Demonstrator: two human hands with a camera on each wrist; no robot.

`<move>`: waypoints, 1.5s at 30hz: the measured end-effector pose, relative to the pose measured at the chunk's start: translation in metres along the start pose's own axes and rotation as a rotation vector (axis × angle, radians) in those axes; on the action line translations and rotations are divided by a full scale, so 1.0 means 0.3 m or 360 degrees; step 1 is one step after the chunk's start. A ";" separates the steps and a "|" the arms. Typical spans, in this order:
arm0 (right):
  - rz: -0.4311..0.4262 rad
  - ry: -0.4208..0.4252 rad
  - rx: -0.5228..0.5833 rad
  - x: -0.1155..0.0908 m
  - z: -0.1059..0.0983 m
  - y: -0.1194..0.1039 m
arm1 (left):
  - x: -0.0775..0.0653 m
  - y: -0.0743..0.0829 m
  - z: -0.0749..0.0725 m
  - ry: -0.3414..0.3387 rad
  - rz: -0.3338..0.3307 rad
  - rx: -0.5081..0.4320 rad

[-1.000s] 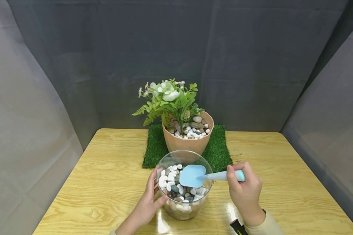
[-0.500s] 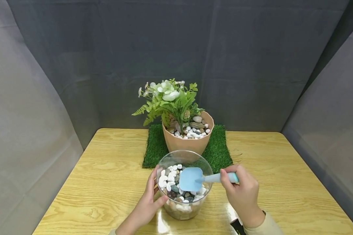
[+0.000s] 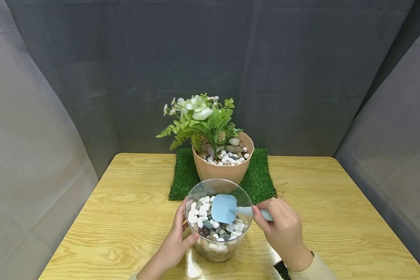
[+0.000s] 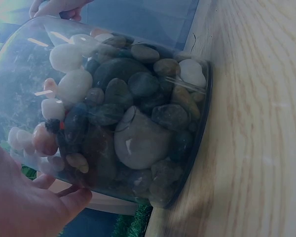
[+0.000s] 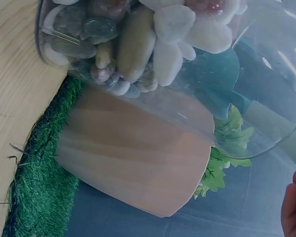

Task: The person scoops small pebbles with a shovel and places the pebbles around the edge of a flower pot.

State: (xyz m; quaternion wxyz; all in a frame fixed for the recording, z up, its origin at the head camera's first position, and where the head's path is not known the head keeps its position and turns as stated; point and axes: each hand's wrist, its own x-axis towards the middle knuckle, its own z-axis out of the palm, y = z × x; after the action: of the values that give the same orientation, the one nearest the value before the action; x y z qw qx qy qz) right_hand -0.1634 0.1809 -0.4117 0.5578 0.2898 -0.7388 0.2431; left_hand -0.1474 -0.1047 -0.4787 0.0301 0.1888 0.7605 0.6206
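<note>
A clear plastic tub (image 3: 217, 257) stands on the table, partly filled with white, grey and brown pebbles (image 3: 203, 212). My left hand (image 3: 173, 243) holds it from the left, thumb at the near side and fingers reaching round the far side. In my right hand (image 3: 283, 230) is the handle of a small light blue shovel (image 3: 224, 209). Its blade lies inside the tub's rim, over the pebbles. Through the tub wall in the right wrist view, the blade (image 5: 212, 74) shows beside white stones; whether it touches them I cannot tell.
Just behind the tub, a peach flowerpot (image 3: 221, 174) with white flowers (image 3: 201, 111) and pebbles stands on a green artificial grass mat (image 3: 260, 186). The wooden table (image 3: 126, 210) runs out both sides. Grey cloth (image 3: 301, 77) hangs behind and at the sides.
My right hand has moved left and a little nearer with the shovel. The blade has dipped, then shifted slightly left and back. The left hand and the tub stay in place.
</note>
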 end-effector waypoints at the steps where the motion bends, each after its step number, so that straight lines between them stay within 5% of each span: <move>1: -0.0004 -0.0015 -0.0003 -0.001 -0.001 0.000 | -0.001 0.000 0.000 -0.0001 -0.0001 0.0000; 45: 0.0007 -0.0035 -0.0002 -0.006 -0.001 0.002 | 0.000 -0.002 0.001 -0.0022 -0.0016 0.0004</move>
State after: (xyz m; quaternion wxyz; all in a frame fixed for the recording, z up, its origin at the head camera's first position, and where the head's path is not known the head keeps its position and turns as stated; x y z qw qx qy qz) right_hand -0.1632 0.1819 -0.4133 0.5493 0.2905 -0.7456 0.2407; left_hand -0.1474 -0.1045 -0.4795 0.0381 0.1893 0.7620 0.6181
